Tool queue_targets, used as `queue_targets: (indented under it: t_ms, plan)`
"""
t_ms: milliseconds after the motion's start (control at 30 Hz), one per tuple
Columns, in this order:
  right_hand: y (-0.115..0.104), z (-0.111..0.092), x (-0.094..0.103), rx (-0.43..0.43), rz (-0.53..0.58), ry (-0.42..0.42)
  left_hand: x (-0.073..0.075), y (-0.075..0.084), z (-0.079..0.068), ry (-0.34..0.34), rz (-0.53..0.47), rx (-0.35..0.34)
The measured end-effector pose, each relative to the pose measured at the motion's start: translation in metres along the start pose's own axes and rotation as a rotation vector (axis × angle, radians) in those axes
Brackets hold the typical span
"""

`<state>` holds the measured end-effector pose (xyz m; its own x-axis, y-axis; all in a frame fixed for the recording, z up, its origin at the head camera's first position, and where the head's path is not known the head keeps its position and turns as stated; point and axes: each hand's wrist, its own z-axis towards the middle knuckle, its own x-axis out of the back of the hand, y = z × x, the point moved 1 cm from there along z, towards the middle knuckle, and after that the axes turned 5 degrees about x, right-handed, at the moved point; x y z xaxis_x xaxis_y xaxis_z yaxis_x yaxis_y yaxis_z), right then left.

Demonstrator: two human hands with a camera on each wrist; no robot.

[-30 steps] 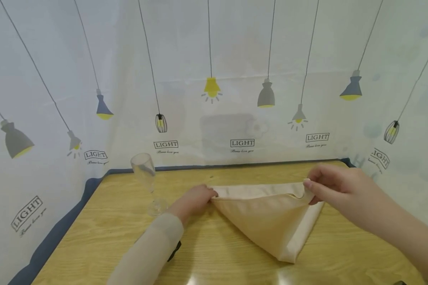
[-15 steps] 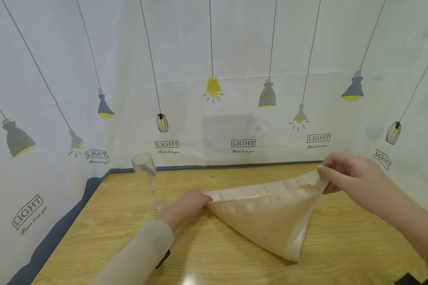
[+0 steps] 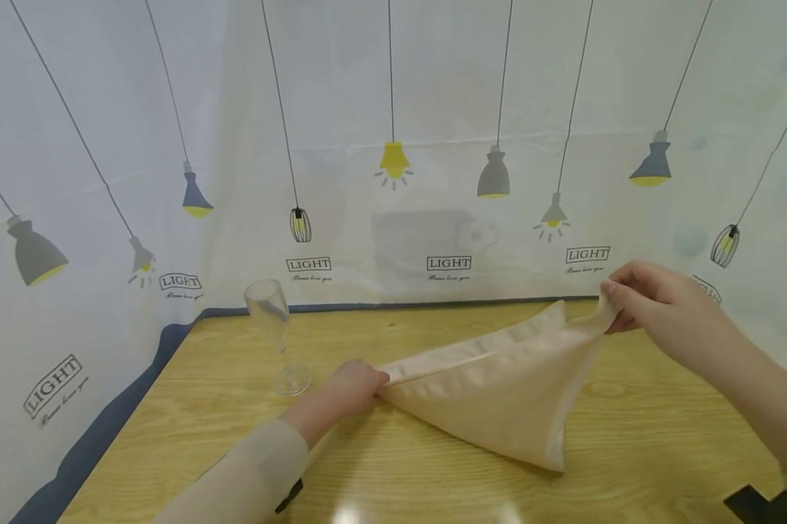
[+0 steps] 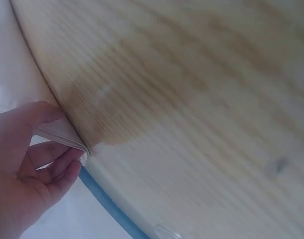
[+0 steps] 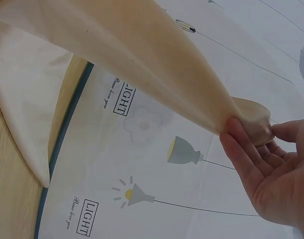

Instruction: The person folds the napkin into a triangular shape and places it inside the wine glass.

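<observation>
Beige cloth [image 3: 498, 397] slung on a slant over the wooden table [image 3: 655, 437], left hand [image 3: 356, 386] pinching one end low, right hand [image 3: 658, 295] gripping another higher up, hands well apart! Beyond the left hand, a clear glass [image 3: 268, 309] stands; farthest back, a lamp-print curtain [image 3: 446, 171].

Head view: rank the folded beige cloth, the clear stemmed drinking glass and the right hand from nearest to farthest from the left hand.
1. Folded beige cloth: nearest, pinched in the left hand.
2. Clear stemmed drinking glass: standing to that hand's left on the wood-grain table.
3. Right hand: farthest, off to the right, holding the cloth's other end.
</observation>
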<state>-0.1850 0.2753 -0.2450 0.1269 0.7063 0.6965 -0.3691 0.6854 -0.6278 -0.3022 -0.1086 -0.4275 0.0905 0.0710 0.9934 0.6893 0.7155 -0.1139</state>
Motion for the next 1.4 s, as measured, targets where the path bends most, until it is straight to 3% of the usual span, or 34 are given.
queue_targets:
  t_ms: [200,767,967,1233,1400]
  plan:
    - [0.005,0.004,0.006,-0.021,-0.035,0.027,0.003,0.01,-0.006,-0.046,-0.035,0.051]
    - [0.023,0.024,0.019,-0.068,-0.121,0.015,0.001,0.021,-0.018,-0.068,-0.09,0.048]
    - [0.023,0.024,0.023,-0.074,-0.141,0.021,0.002,0.018,-0.012,-0.107,0.001,0.01]
    - [0.023,0.016,0.022,-0.06,-0.119,0.024,0.002,0.013,0.007,-0.207,-0.033,-0.122]
    - [0.02,0.013,0.021,-0.059,-0.149,0.053,0.002,0.013,0.018,-0.271,-0.029,-0.131]
